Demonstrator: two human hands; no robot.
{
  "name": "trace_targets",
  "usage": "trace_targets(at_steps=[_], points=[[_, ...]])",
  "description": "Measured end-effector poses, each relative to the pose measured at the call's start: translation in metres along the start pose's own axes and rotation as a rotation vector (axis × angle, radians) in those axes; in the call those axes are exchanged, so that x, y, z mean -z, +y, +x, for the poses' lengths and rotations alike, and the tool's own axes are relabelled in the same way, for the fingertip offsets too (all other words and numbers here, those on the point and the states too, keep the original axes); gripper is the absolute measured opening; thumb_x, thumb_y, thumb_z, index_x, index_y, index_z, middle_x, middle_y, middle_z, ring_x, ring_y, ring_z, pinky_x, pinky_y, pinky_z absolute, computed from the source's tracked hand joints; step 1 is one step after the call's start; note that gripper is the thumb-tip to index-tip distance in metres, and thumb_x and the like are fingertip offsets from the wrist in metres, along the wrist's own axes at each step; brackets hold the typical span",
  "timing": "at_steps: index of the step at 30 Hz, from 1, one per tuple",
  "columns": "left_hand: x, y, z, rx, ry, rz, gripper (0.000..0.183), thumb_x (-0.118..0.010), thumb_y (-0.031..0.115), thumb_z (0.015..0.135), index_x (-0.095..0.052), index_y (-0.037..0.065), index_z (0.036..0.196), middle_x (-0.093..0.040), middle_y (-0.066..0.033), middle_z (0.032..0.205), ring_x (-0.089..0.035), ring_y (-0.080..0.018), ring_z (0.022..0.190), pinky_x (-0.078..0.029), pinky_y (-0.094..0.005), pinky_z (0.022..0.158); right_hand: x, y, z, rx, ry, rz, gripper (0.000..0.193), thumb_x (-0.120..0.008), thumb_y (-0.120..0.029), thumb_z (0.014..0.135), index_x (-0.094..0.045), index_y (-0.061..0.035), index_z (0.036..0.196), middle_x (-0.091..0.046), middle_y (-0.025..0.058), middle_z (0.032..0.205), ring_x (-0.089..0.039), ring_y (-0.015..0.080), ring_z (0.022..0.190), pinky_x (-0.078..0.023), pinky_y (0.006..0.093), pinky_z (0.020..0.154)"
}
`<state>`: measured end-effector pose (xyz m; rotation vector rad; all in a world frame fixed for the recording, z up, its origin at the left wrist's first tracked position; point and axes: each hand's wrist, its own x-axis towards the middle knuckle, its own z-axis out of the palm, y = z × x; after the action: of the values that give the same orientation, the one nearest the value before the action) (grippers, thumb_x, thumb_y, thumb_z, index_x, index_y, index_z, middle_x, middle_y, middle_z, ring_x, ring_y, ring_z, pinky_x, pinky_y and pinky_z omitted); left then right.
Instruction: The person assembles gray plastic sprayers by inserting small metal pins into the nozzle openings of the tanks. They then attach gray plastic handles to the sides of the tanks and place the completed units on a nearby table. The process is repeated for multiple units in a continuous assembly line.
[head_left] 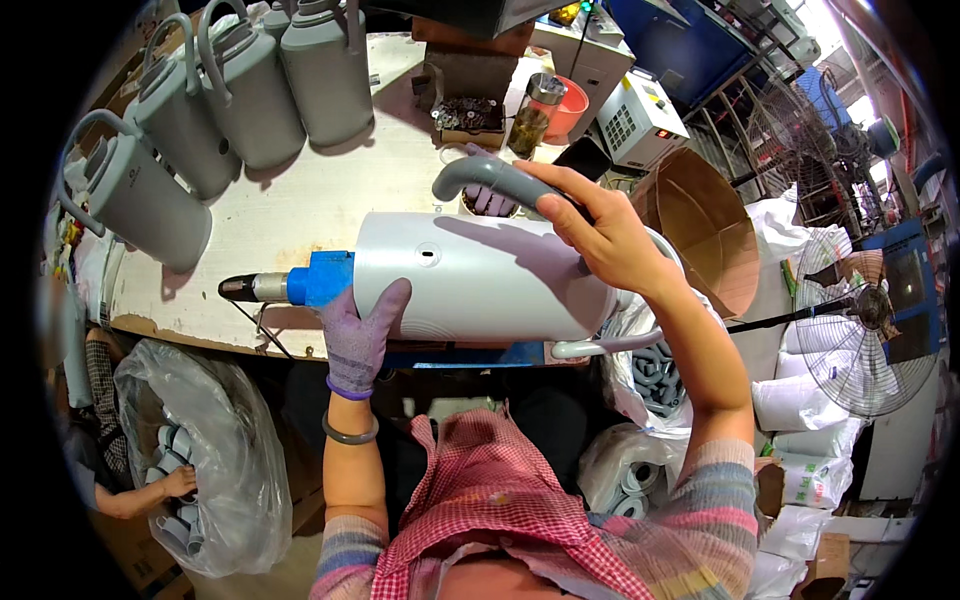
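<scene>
A pale grey cylindrical vessel body [480, 275] lies on its side at the table's front edge, over a blue tool or fixture [330, 278] at its left end. My left hand [360, 335], in a purple glove, grips the body's left rim, thumb on the outside and some fingers hidden. My bare right hand [605, 230] is closed around a dark grey curved handle [500, 178] above the body's right part. The handle's far end bends down over the table. A lighter curved tube [605, 346] sticks out below the body's right end.
Several grey vessels with curved handles [325, 80] stand back left. A box of small metal parts [468, 120], a jar [536, 115] and a red tub [568, 108] sit behind. Bags of grey parts [655, 380] flank me; another person's hand [180, 482] reaches into the left bag [235, 450].
</scene>
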<state>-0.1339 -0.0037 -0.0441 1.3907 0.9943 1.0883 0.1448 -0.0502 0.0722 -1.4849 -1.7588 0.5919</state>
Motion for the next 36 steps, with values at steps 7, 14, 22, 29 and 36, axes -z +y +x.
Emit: trace_targets(at_steps=[7,14,22,29,36], points=[[0.002,0.008,0.001,0.041,-0.01,0.019,0.037,-0.078,0.029,0.087,-0.07,-0.003,0.104,-0.073,-0.0091,0.094,-0.064,-0.014,0.086,-0.051,-0.0307,0.081,-0.001,-0.003,0.008,-0.014,-0.091,-0.097,0.037,-0.054,-0.024,0.101,-0.058,-0.0107,0.135,-0.054,0.0006,0.072,-0.048,0.0067,0.064,-0.041,0.0239,0.06],[0.003,0.013,0.002,0.087,-0.014,-0.004,0.036,-0.079,0.026,0.086,-0.071,-0.004,0.103,-0.073,-0.0082,0.092,-0.064,-0.0116,0.084,-0.051,-0.029,0.079,0.001,-0.007,0.005,-0.173,-0.095,-0.054,0.036,-0.057,-0.027,0.098,-0.061,-0.0125,0.13,-0.069,0.0128,0.088,-0.064,0.0259,0.066,-0.05,0.0316,0.065],[0.003,0.015,0.001,0.079,-0.01,0.036,0.035,-0.079,0.025,0.085,-0.071,-0.003,0.103,-0.074,-0.0078,0.092,-0.064,-0.0111,0.083,-0.051,-0.0289,0.079,-0.003,-0.004,0.002,-0.045,-0.066,-0.116,0.037,-0.061,-0.026,0.096,-0.062,-0.0122,0.13,-0.07,0.0118,0.097,-0.065,0.0229,0.069,-0.051,0.0299,0.067],[0.001,0.02,-0.002,0.067,-0.005,-0.005,0.034,-0.078,0.024,0.086,-0.07,-0.003,0.105,-0.073,-0.0068,0.093,-0.064,-0.0108,0.084,-0.051,-0.0283,0.079,-0.005,-0.006,-0.004,0.01,-0.047,-0.109,0.036,-0.062,-0.024,0.096,-0.062,-0.0124,0.13,-0.07,0.0125,0.091,-0.065,0.0239,0.064,-0.05,0.0315,0.062],[-0.001,0.021,-0.006,0.044,-0.013,-0.005,0.037,-0.074,0.024,0.09,-0.066,-0.002,0.114,-0.071,-0.0073,0.102,-0.063,-0.0109,0.091,-0.051,-0.0269,0.081,0.003,-0.029,0.008,-0.031,-0.212,-0.188,0.051,-0.06,-0.047,0.094,-0.055,-0.0034,0.121,-0.063,0.0182,0.073,-0.065,0.0297,0.066,-0.048,0.0375,0.062]])
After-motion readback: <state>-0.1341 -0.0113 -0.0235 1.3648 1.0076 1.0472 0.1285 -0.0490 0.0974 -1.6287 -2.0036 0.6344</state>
